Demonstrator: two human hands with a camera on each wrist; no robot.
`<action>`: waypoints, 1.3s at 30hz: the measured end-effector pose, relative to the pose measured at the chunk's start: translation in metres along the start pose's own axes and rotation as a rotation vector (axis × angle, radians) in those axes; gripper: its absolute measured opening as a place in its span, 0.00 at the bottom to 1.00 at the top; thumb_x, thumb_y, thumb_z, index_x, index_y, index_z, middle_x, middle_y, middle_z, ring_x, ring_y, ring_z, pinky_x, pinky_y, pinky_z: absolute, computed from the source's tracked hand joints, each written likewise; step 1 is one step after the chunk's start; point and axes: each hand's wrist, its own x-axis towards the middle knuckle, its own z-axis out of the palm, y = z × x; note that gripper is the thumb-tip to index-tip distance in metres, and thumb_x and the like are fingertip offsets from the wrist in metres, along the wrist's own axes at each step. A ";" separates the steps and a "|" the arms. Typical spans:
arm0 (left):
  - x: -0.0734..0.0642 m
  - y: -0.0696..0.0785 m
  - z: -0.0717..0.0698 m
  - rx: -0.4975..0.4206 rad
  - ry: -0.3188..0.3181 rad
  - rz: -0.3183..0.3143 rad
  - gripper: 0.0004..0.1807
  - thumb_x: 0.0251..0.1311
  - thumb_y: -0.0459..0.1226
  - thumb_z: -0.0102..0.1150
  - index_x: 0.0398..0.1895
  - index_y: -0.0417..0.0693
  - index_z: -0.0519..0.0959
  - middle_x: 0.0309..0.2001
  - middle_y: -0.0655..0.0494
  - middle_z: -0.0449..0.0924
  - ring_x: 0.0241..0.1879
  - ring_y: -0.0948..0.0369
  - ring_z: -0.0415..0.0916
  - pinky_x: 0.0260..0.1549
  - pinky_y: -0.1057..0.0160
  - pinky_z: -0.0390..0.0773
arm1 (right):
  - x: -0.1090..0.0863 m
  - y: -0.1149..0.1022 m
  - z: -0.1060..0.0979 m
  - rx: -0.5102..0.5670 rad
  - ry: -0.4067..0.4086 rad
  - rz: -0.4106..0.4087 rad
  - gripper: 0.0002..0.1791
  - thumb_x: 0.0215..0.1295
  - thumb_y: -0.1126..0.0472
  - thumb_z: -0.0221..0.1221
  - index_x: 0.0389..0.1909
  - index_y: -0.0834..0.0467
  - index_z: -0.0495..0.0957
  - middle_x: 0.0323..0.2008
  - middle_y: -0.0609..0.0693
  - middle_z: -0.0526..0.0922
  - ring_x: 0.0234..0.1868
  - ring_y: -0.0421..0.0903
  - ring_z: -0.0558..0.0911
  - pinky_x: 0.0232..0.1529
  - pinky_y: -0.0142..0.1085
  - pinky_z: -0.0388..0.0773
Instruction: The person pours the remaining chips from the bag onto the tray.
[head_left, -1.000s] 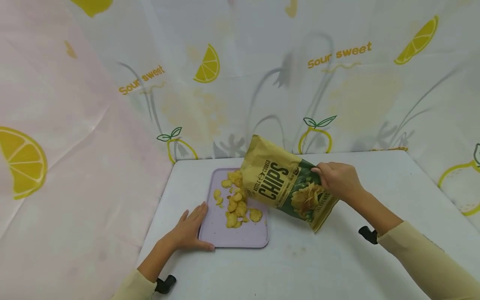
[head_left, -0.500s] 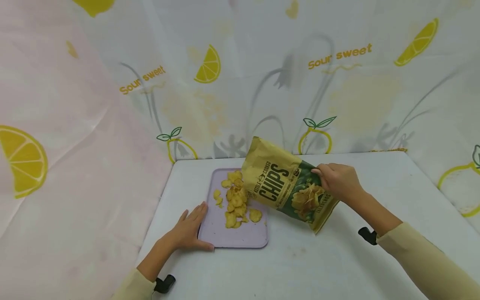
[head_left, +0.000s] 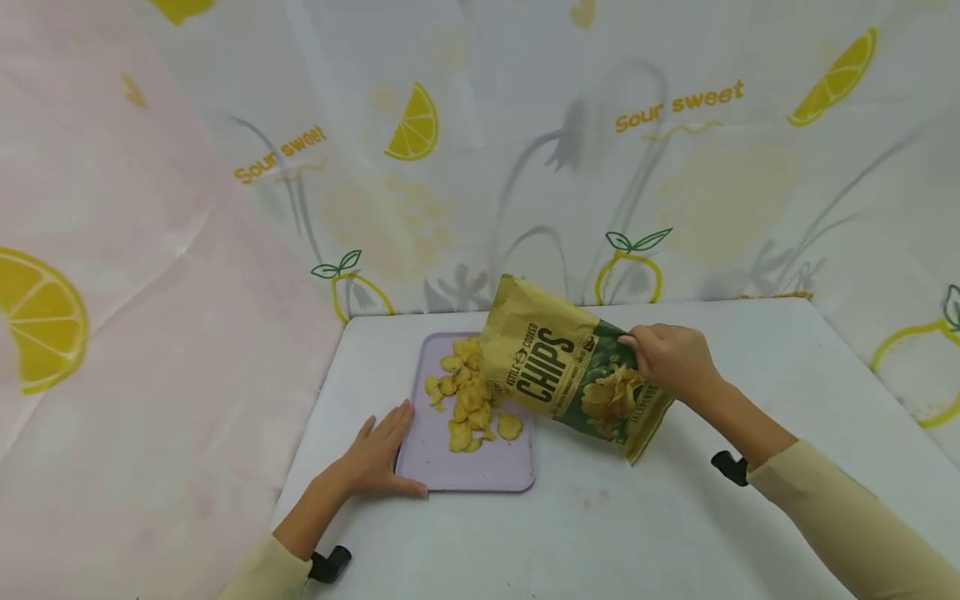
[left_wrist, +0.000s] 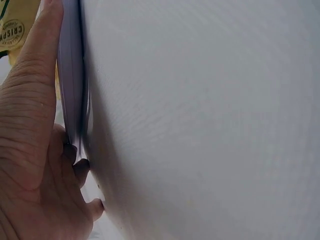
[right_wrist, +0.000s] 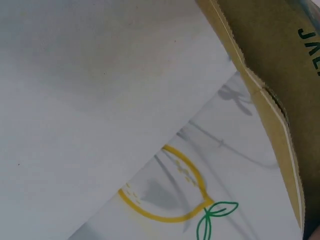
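Note:
My right hand (head_left: 675, 358) grips the green end of a yellow-and-green chip bag (head_left: 551, 346), which tilts down to the left. The bag's other end lies over the right side of a lilac tray (head_left: 465, 475). A heap of potato chips (head_left: 471, 396) is on the tray beside and partly behind the bag. At the tray's lower left, my left hand (head_left: 371, 458) rests with spread fingers and thumb touching its edge. In the left wrist view the thumb (left_wrist: 37, 65) lies along the tray's side (left_wrist: 71, 75). The right wrist view shows mainly the bag's crimped end (right_wrist: 272, 105).
A white table (head_left: 600, 533) carries everything. Behind it hangs a cloth (head_left: 480, 167) printed with lemons, and a pinkish cloth (head_left: 150, 333) borders the left side. Small brownish stains (head_left: 588, 497) mark the tabletop right of the tray.
More chips have come out of the bag, and the heap on the tray has grown, spreading a little to the left. Both hands and the bag have barely moved.

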 end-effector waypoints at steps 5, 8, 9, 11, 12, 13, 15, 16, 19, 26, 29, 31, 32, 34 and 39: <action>0.000 0.000 0.001 -0.007 -0.005 0.009 0.77 0.34 0.75 0.65 0.79 0.38 0.44 0.80 0.43 0.43 0.78 0.45 0.45 0.71 0.33 0.44 | -0.003 -0.001 0.000 0.013 0.026 0.014 0.31 0.80 0.46 0.38 0.15 0.56 0.60 0.09 0.40 0.52 0.18 0.29 0.43 0.13 0.27 0.45; -0.001 0.001 0.000 0.001 0.007 0.010 0.77 0.34 0.75 0.67 0.78 0.38 0.45 0.79 0.41 0.44 0.78 0.44 0.46 0.71 0.32 0.45 | -0.002 -0.001 -0.001 0.013 0.027 0.013 0.30 0.80 0.47 0.38 0.15 0.55 0.60 0.09 0.40 0.52 0.18 0.29 0.43 0.13 0.27 0.45; -0.001 0.001 0.000 0.004 0.008 0.010 0.77 0.34 0.75 0.67 0.78 0.37 0.44 0.79 0.41 0.44 0.78 0.44 0.46 0.71 0.32 0.45 | -0.002 0.000 -0.001 0.007 0.028 0.013 0.30 0.80 0.47 0.38 0.15 0.56 0.59 0.09 0.41 0.52 0.17 0.30 0.44 0.13 0.27 0.45; -0.001 0.001 -0.001 0.008 0.010 0.010 0.77 0.34 0.75 0.66 0.78 0.37 0.44 0.79 0.41 0.44 0.78 0.44 0.46 0.70 0.32 0.45 | 0.000 0.002 -0.004 -0.001 0.033 0.023 0.30 0.80 0.47 0.38 0.15 0.56 0.60 0.08 0.42 0.53 0.14 0.32 0.46 0.12 0.28 0.45; 0.000 0.001 -0.001 0.006 0.012 0.011 0.77 0.34 0.75 0.66 0.78 0.37 0.44 0.79 0.41 0.44 0.78 0.44 0.46 0.70 0.32 0.45 | 0.001 0.002 -0.005 -0.002 0.034 0.031 0.30 0.80 0.47 0.39 0.15 0.57 0.61 0.08 0.43 0.54 0.12 0.34 0.48 0.12 0.29 0.46; 0.000 0.002 -0.001 0.006 0.012 0.012 0.76 0.35 0.75 0.66 0.78 0.37 0.44 0.79 0.41 0.44 0.78 0.44 0.46 0.70 0.32 0.45 | 0.002 0.003 -0.006 -0.003 0.041 0.036 0.30 0.80 0.47 0.39 0.16 0.58 0.62 0.07 0.44 0.55 0.11 0.36 0.49 0.11 0.29 0.46; 0.000 0.001 -0.002 0.010 0.013 0.007 0.76 0.35 0.75 0.66 0.79 0.38 0.44 0.79 0.42 0.43 0.78 0.45 0.46 0.71 0.32 0.45 | 0.003 0.005 -0.005 0.002 0.040 0.035 0.30 0.80 0.47 0.39 0.16 0.58 0.63 0.07 0.44 0.56 0.11 0.35 0.49 0.11 0.30 0.47; -0.001 0.001 -0.002 0.009 0.018 0.007 0.76 0.35 0.75 0.66 0.78 0.37 0.44 0.79 0.41 0.44 0.78 0.44 0.46 0.71 0.32 0.45 | 0.003 0.005 -0.004 0.009 0.038 0.033 0.30 0.80 0.47 0.39 0.17 0.58 0.63 0.07 0.44 0.56 0.11 0.36 0.49 0.10 0.30 0.48; -0.002 0.000 -0.001 0.007 0.014 0.004 0.77 0.34 0.75 0.66 0.79 0.38 0.44 0.79 0.41 0.44 0.78 0.44 0.46 0.71 0.32 0.45 | 0.001 0.004 0.000 0.024 0.031 0.026 0.30 0.80 0.46 0.38 0.16 0.57 0.62 0.08 0.42 0.55 0.11 0.35 0.50 0.11 0.29 0.48; -0.002 0.002 0.001 -0.005 0.004 -0.003 0.76 0.35 0.75 0.66 0.79 0.39 0.43 0.80 0.43 0.42 0.78 0.45 0.45 0.71 0.33 0.43 | -0.003 0.002 -0.001 0.020 0.035 0.014 0.30 0.80 0.47 0.39 0.16 0.57 0.62 0.08 0.42 0.56 0.11 0.34 0.52 0.11 0.28 0.49; -0.002 0.002 0.000 -0.013 -0.006 0.001 0.76 0.35 0.75 0.66 0.79 0.38 0.43 0.80 0.42 0.42 0.78 0.44 0.44 0.71 0.32 0.42 | 0.000 0.004 -0.003 0.001 0.078 0.035 0.30 0.80 0.47 0.39 0.16 0.58 0.63 0.07 0.44 0.56 0.11 0.34 0.50 0.12 0.28 0.47; -0.001 0.002 0.000 -0.004 -0.004 0.006 0.76 0.36 0.75 0.66 0.79 0.38 0.43 0.79 0.42 0.42 0.78 0.44 0.44 0.71 0.32 0.43 | 0.004 0.006 -0.006 0.007 0.110 0.075 0.31 0.80 0.47 0.39 0.15 0.58 0.63 0.06 0.46 0.57 0.10 0.36 0.50 0.12 0.29 0.46; -0.001 0.002 -0.001 -0.004 -0.001 0.004 0.76 0.35 0.75 0.66 0.79 0.38 0.43 0.79 0.41 0.42 0.78 0.44 0.44 0.71 0.32 0.42 | 0.005 0.006 -0.006 0.012 0.112 0.085 0.31 0.80 0.47 0.39 0.16 0.59 0.63 0.06 0.46 0.57 0.10 0.37 0.50 0.12 0.30 0.46; 0.000 0.001 -0.001 0.001 0.007 -0.002 0.76 0.35 0.75 0.66 0.79 0.38 0.44 0.80 0.42 0.43 0.78 0.45 0.45 0.71 0.33 0.42 | 0.008 0.007 -0.006 0.021 0.095 0.088 0.30 0.80 0.47 0.39 0.16 0.59 0.63 0.06 0.47 0.57 0.09 0.38 0.51 0.11 0.31 0.48; 0.001 0.000 0.000 -0.012 -0.003 -0.006 0.77 0.35 0.75 0.65 0.79 0.39 0.43 0.80 0.43 0.41 0.78 0.45 0.44 0.72 0.33 0.42 | 0.003 0.007 -0.004 0.014 0.042 0.023 0.31 0.80 0.46 0.38 0.16 0.58 0.63 0.08 0.43 0.56 0.12 0.34 0.51 0.10 0.30 0.50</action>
